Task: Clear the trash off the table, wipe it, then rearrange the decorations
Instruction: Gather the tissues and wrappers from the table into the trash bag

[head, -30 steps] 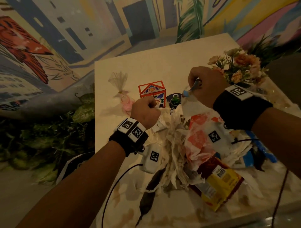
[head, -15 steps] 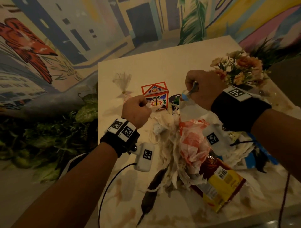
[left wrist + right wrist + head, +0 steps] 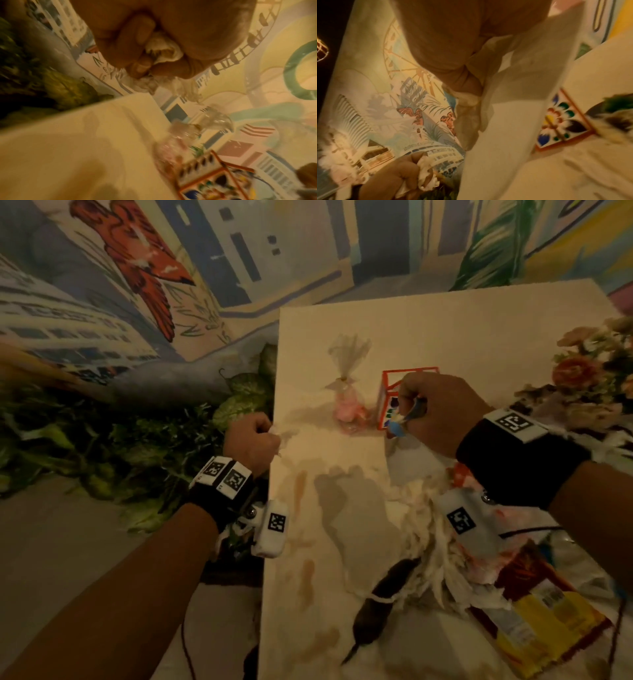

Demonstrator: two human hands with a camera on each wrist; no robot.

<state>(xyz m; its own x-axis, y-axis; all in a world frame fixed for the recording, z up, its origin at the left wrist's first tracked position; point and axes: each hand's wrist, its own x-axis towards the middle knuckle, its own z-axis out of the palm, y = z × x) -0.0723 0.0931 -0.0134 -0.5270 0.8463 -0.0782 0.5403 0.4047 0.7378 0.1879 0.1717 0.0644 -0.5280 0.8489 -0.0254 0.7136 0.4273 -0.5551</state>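
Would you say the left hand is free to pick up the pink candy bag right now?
Probably not yet: the left hand is already fisted around crumpled tissue at the table's left edge. The pink candy bag itself stands unobstructed.

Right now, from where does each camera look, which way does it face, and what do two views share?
Head: worn on the head, facing forward and down at the table; both forearms, left hand and right hand show.
Left wrist: under the left hand, facing along its fingers curled on tissue.
Right wrist: under the right hand, facing along it at a white bag; the left hand shows low.
Shared: all three show the box.
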